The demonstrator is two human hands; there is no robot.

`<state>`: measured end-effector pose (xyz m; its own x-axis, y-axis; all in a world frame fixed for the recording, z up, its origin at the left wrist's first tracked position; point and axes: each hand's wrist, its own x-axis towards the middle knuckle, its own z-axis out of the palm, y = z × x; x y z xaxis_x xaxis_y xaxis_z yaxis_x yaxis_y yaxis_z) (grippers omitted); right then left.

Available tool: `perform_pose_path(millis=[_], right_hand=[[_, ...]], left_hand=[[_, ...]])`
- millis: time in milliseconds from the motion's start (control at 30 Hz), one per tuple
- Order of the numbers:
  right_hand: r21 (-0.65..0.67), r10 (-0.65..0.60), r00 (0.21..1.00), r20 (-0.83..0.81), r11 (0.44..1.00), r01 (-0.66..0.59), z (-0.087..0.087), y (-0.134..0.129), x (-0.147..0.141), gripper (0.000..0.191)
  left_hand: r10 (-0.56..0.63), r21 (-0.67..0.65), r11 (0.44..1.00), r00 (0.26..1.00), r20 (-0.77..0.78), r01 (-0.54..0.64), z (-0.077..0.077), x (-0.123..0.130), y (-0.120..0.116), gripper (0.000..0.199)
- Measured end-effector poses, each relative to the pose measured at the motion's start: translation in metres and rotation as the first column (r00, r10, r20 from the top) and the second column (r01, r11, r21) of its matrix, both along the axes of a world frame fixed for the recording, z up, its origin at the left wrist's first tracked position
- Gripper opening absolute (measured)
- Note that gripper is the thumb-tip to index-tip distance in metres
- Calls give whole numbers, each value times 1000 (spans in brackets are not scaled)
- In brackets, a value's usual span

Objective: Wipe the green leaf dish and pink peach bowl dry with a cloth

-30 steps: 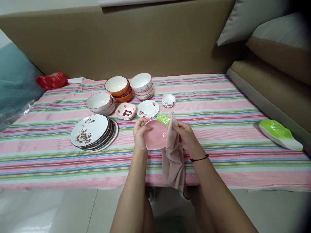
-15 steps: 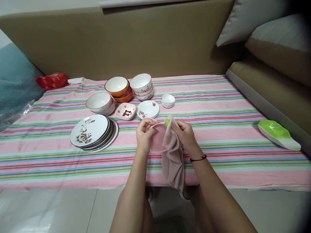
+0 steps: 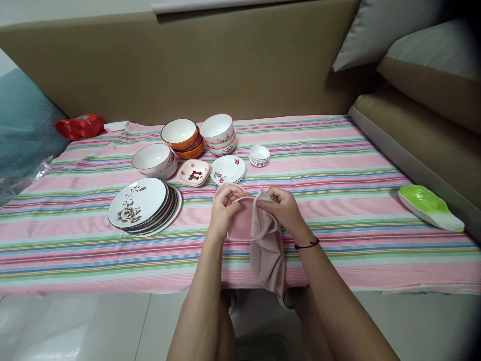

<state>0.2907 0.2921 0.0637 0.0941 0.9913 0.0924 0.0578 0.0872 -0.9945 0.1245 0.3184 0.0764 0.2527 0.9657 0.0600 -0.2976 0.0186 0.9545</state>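
A pink dish (image 3: 240, 226) is tilted up between my hands, close to the front edge of the striped cloth. My left hand (image 3: 224, 209) is closed on the dish's left rim, thumb on its inner face. A dusty-pink cleaning cloth (image 3: 267, 255) covers the right part of the dish and hangs down past the front edge. My right hand (image 3: 282, 206) pinches this cloth over the dish's upper right rim. Just beyond the hands lie a stack of white floral plates (image 3: 229, 168) and pink cat-pattern dishes (image 3: 194, 171).
Stacked brown-flower plates (image 3: 139, 203) stand at left, with red-rimmed bowls (image 3: 154, 159), orange bowls (image 3: 180, 134) and white bowls (image 3: 218, 129) behind. Small white dishes (image 3: 259, 154) sit behind my right hand. A green leaf-shaped dish (image 3: 428, 203) lies far right, beside the sofa cushion (image 3: 417, 125).
The dish has turned and shifted slightly left and down in my hands. Its green leaf part no longer shows, and my right hand with the cloth sits differently on the rim.
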Motion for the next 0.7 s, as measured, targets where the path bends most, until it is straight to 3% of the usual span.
perform_pose_path(millis=[100, 233, 367, 500, 700], right_hand=[[43, 3, 996, 93, 999, -7, 1, -2, -3, 48], [39, -14, 992, 126, 999, 9, 2, -3, -5, 49], [31, -95, 992, 81, 995, 93, 3, -3, -6, 49], [8, -99, 995, 16, 995, 99, 2, -1, -7, 43], [55, -66, 995, 81, 997, 62, 0, 0, -7, 35]], left_hand=[[-82, -7, 997, 997, -11, 82, 0, 0, 0, 19], [-84, -29, 996, 996, -9, 83, -1, -1, 1, 20], [25, -90, 996, 999, 44, -21, -1, 2, 2, 26], [189, -174, 971, 975, 116, -167, 1, 6, 1, 33], [355, -117, 932, 928, 115, -342, -1, 11, -1, 30]])
